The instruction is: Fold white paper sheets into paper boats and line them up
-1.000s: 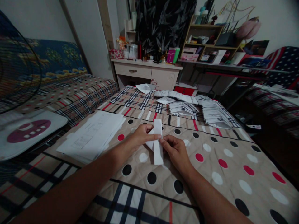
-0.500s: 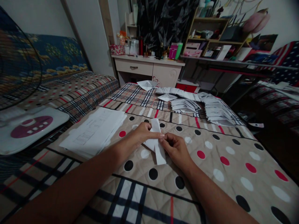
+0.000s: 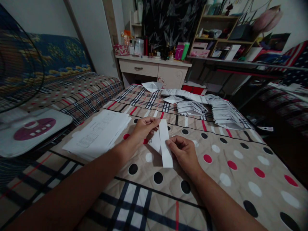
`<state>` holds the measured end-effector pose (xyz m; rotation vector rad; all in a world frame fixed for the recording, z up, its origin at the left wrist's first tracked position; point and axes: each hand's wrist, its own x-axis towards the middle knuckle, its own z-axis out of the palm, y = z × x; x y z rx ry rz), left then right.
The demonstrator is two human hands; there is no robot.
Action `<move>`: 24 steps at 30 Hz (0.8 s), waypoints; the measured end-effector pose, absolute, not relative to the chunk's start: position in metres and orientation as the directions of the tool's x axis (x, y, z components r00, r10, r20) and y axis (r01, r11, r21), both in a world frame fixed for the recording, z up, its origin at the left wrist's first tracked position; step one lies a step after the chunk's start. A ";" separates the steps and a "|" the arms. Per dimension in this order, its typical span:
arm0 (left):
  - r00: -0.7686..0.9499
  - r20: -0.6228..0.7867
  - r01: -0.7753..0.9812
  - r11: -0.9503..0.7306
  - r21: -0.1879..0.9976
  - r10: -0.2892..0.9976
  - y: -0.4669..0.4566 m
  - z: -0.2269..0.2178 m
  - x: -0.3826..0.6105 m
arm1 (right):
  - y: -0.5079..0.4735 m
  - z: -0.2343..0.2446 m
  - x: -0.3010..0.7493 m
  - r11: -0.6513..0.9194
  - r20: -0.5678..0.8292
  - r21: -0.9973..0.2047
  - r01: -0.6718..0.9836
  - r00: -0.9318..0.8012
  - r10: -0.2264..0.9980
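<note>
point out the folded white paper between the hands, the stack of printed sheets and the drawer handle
Folded white paper (image 3: 164, 146), head view: the middle of its long strip.
Stack of printed sheets (image 3: 96, 134), head view: the top sheet's face.
Drawer handle (image 3: 138, 68), head view: its middle.

The light is dim, the corners dark and stretched.

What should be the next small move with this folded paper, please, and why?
Probably, the right hand should run its thumb down the right edge of the folded paper, pressing it flatter. That thumb rests about midway along this edge, while the left hand pinches near the upper end, which should help steady the paper.
</note>
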<state>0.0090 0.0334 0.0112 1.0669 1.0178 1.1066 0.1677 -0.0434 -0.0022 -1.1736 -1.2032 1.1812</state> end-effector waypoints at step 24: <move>0.534 -0.368 0.156 0.339 0.928 0.761 0.010 0.020 0.018 | -0.036 -0.001 0.174 0.133 0.102 -0.985 -0.113 0.248 0.963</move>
